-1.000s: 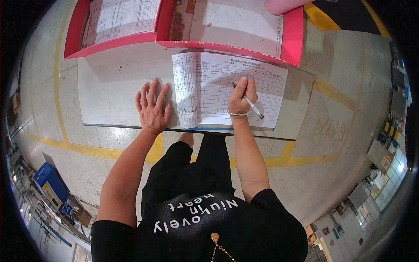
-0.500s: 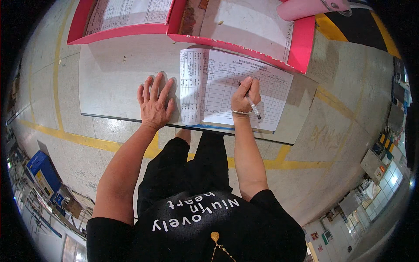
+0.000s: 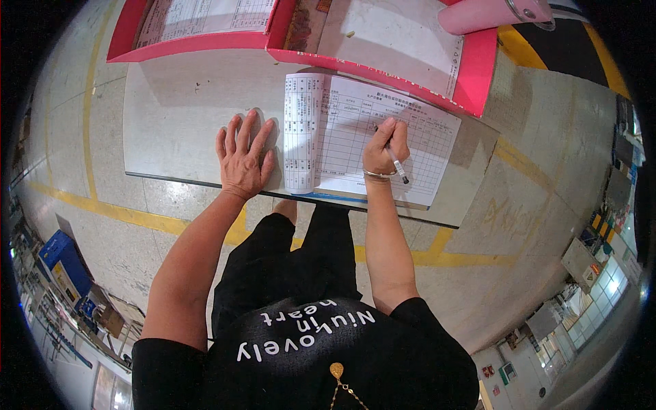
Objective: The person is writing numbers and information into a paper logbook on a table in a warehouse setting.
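Note:
A pen (image 3: 398, 166) with a clear barrel and dark end is gripped in my right hand (image 3: 387, 147), its tip down at the upper rows of a printed form. That form is the open page of a form pad (image 3: 417, 154), whose left pages are curled over. My left hand (image 3: 244, 156) lies flat with fingers spread on the grey tabletop (image 3: 178, 116), beside the pad's left edge and apart from it. The pen's tip is partly hidden by my fingers.
Beyond the pad stands a pink-red open tray (image 3: 369, 68) in two compartments with papers (image 3: 205, 17) inside. A pink bottle or tumbler (image 3: 485, 15) lies across its right side. The table's dark front edge (image 3: 307, 199) runs just before my legs.
The view has shifted very slightly. Both hands keep almost the same places, the right one still on the pen over the form.

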A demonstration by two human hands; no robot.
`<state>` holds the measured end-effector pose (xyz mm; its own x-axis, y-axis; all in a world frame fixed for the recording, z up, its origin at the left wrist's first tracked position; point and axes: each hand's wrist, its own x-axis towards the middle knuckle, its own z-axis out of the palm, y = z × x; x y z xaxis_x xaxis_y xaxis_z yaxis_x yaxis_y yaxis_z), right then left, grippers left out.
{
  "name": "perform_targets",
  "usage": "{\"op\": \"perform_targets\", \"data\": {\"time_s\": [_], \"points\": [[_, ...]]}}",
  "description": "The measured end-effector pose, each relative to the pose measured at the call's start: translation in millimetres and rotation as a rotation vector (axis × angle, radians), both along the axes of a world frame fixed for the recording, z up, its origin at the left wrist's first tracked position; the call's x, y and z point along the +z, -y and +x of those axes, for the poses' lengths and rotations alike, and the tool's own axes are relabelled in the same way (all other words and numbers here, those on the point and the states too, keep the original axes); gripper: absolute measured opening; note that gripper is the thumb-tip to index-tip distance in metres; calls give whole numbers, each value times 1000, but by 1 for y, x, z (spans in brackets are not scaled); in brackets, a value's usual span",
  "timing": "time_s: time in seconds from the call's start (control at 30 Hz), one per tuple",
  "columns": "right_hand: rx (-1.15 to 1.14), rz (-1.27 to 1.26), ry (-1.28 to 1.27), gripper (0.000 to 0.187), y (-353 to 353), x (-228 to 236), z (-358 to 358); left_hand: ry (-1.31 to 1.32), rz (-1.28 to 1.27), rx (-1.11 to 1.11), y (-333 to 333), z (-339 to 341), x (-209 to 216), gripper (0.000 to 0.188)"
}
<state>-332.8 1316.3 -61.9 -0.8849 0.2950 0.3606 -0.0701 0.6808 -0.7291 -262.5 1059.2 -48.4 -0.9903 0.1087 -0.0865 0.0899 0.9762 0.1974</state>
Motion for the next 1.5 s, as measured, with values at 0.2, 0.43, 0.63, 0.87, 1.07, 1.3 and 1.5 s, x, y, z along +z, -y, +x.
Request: {"op": "perform_targets", "data": {"time_s": [0.2,0.43,0.63,0.87,1.07,1.3,1.5], "points": [[-9,32,19,32,-1,-2,0,6,-15,-3,-1,-1,1,56],[-4,39,20,31,-2,-3,1,-1,-17,-11,0,0,0,56],[11,30,-3,30,-1,-4,-2,0,-25,-10,0,0,-1,56],[7,28,10,31,-1,-4,-1,2,7,3,0,0,0,58],[22,84,24,32,-1,-2,0,5,8,6,1,0,0,58],[12,37,5,31,-1,-2,0,2,-3,-3,0,0,1,57],[-7,54,0,32,-1,-2,-1,-1,15,10,0,0,0,59]]}}
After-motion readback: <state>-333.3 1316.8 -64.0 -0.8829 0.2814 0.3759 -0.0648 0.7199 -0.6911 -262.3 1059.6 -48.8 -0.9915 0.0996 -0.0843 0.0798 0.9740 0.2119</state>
